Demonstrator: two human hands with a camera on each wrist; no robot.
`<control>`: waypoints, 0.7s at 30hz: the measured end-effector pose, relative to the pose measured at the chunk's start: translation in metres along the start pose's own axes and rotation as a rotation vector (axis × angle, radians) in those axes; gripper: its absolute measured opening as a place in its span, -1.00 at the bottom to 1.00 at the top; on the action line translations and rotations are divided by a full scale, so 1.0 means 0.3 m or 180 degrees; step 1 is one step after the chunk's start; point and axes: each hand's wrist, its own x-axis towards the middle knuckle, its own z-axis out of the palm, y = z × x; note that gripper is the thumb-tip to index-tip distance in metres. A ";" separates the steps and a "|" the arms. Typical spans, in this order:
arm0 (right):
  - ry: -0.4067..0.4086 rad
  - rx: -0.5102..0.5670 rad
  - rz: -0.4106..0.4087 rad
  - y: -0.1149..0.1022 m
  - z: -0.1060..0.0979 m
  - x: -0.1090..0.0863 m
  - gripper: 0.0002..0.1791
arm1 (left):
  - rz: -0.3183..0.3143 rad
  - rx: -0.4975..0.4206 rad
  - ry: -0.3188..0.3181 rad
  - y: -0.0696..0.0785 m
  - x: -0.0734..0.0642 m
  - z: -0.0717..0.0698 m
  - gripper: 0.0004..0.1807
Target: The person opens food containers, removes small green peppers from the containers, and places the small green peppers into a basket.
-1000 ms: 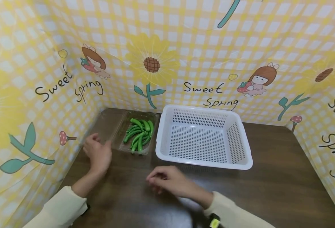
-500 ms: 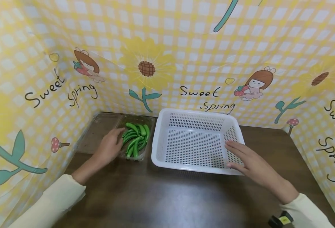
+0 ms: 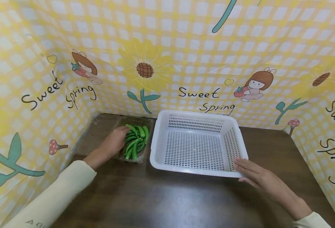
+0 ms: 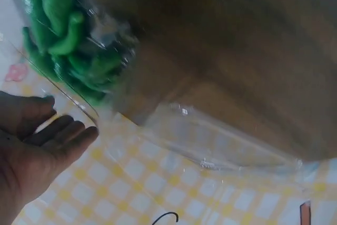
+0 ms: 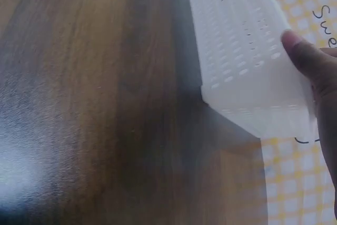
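Observation:
My left hand [image 3: 116,139] reaches over the left side of a clear plastic clamshell box [image 3: 138,160], its fingertips at the green chili peppers [image 3: 135,148] in the head view. In the left wrist view, the loosely bent fingers [image 4: 73,138] lie right by the box's clear edge, with no pepper between them and the thumb. At the near right corner of the white perforated basket [image 3: 196,172], my right hand [image 3: 260,177] grips the rim. Its thumb [image 5: 300,48] presses the outer wall in the right wrist view, while the fingers reach over the rim in the head view.
The box's clear lid [image 3: 99,134] lies folded out flat to the left. The brown wooden table [image 3: 167,202] meets a yellow checked cloth [image 3: 196,47] at the back and both sides. Basket and box stand side by side near the back.
My left hand has moved right and forward to the peppers. My right hand has swung right from in front of the basket to its near right corner and taken hold of the rim.

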 end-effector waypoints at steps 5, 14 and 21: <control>0.0275 -0.0006 -0.0239 0.006 0.023 -0.001 -0.49 | 0.0118 0.0387 -0.0282 -0.034 0.068 0.002 -0.54; 0.0397 -0.0099 -0.0285 0.010 0.031 -0.006 -0.42 | 0.0478 0.0930 -0.0267 -0.076 0.166 0.044 -0.67; 0.0484 -0.0104 -0.0380 0.016 0.036 -0.006 -0.45 | 0.0613 0.0785 -0.0157 -0.099 0.169 0.084 -0.72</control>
